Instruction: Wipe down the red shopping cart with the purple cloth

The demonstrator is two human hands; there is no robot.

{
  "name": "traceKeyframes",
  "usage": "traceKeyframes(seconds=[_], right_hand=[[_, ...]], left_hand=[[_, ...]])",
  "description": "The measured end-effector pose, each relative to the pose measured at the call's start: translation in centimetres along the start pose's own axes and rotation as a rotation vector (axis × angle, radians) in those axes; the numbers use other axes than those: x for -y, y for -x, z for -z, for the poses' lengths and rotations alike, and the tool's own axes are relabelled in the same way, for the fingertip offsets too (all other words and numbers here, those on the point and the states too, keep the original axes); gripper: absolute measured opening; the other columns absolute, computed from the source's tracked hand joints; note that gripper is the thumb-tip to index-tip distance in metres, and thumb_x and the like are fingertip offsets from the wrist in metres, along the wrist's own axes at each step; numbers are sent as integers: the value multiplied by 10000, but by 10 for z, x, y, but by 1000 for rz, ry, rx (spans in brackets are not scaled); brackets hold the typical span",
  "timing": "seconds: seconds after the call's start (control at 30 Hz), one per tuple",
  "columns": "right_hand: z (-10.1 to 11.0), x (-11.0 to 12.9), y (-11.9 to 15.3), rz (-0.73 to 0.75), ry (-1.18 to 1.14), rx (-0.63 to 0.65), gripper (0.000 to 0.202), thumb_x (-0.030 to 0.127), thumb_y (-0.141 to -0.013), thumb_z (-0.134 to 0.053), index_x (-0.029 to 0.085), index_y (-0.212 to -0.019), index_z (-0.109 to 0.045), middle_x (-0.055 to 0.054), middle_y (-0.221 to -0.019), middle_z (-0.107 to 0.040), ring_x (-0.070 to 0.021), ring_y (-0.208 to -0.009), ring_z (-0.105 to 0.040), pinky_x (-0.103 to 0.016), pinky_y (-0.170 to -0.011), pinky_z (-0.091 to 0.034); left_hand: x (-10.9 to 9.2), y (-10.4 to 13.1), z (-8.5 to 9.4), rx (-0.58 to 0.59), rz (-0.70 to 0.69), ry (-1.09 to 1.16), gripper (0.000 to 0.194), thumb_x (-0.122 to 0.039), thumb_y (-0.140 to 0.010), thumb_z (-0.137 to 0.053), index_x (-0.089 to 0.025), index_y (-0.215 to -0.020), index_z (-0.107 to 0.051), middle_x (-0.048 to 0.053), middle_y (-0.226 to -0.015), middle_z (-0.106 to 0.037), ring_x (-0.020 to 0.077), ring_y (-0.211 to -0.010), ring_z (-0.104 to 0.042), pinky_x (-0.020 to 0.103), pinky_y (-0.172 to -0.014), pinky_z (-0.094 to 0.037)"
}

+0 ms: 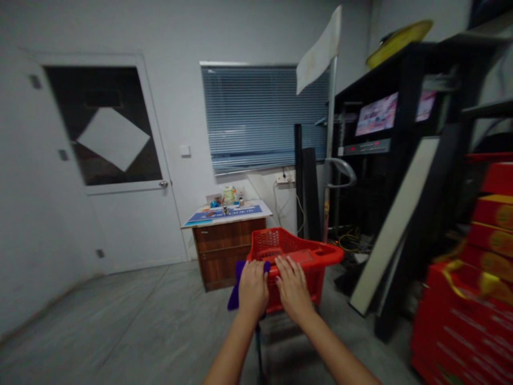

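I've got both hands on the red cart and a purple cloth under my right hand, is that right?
Not quite: the purple cloth is under your left hand, as the head view shows. Both hands are indeed on the red cart.

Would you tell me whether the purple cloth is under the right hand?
No, the purple cloth is at the left hand, while the right hand lies over the near side of the red cart.

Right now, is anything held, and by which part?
The left hand grips a purple cloth by its top; the right hand lies on the near rim of the red cart.
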State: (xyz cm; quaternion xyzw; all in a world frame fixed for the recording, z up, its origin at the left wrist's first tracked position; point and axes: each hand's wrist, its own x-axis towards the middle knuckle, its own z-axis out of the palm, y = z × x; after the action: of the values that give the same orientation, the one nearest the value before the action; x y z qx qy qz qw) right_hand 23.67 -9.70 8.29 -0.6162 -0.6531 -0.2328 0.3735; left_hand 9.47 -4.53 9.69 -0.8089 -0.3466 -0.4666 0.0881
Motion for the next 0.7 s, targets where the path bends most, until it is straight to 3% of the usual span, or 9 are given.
traceKeyframes(seconds=[0.2,0.3,0.47,0.7], right_hand=[[5,-1,-1,3,-1,34,514,244,-948,-365,245,-1462,-359,-17,-1466,-450,-210,-1389,-315,-453,-1138,-267],[3,3,0,-2,0,25,526,236,-943,-366,237,-1469,-346,-23,-1474,-440,-211,-1385,-320,-452,-1137,-265],[0,6,-1,-2,4,13,533,225,-938,-354,229,-1471,-343,-32,-1472,-443,-211,-1388,-314,-453,-1135,-265],[4,4,-2,23,3,49,543,237,-934,-367,253,-1476,-329,-5,-1481,-429,-199,-1386,-322,-433,-1136,-264]], left_hand=[[13,2,21,58,-41,45,327,-184,-937,-389,-205,-1219,-553,90,-1196,-649,244,-1152,-580,533,-1107,-359],[14,6,18,16,8,27,338,-172,-938,-374,-194,-1229,-545,108,-1226,-631,254,-1182,-561,554,-1100,-358],[-4,0,1,3,-5,4,328,-157,-910,-409,-173,-1198,-567,130,-1182,-646,276,-1158,-577,551,-1058,-409],[15,2,21,44,-14,28,316,-171,-933,-396,-193,-1201,-563,95,-1197,-648,246,-1167,-573,530,-1114,-350]])
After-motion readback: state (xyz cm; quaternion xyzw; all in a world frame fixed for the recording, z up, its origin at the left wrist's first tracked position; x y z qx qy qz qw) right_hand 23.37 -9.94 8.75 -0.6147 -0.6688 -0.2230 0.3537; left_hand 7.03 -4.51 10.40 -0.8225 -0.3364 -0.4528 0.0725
